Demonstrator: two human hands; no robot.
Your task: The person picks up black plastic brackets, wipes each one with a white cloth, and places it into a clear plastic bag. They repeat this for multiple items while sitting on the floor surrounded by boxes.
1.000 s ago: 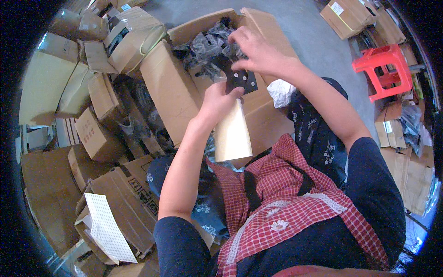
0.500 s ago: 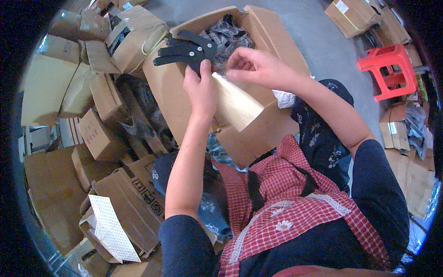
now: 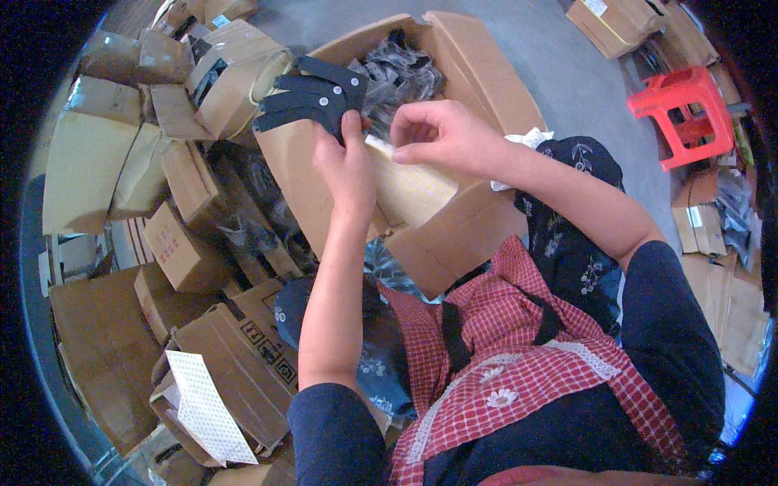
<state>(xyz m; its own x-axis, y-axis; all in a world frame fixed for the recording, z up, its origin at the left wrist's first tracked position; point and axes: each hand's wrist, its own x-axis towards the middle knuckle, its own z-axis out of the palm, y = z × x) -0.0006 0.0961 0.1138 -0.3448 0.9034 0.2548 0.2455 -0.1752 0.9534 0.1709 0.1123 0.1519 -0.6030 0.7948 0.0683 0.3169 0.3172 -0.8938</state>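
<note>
My left hand (image 3: 347,166) is closed around a fan of flat black pieces (image 3: 312,95), its thumb on top. Several strips spread toward the left, and small pale round discs show on them. A pale yellow sheet (image 3: 413,188) extends from beside the left palm, sloping down to the right; how the left fingers hold it is hidden. My right hand (image 3: 442,138) is curled, with thumb and forefinger closed at the sheet's upper edge. Below both hands stands an open cardboard box (image 3: 486,89), with dark items in clear plastic wrapping (image 3: 401,73) inside.
Cardboard boxes (image 3: 97,154) are piled along the left, one with a white dotted sheet (image 3: 207,405) on it. A red plastic stool (image 3: 689,117) stands at the right, near more cartons (image 3: 620,24). White crumpled material (image 3: 531,139) lies by the box's right side.
My right hand has come down from just above the sheet onto its upper edge. The black pieces have tilted slightly and shifted left, with the left hand still holding them.
</note>
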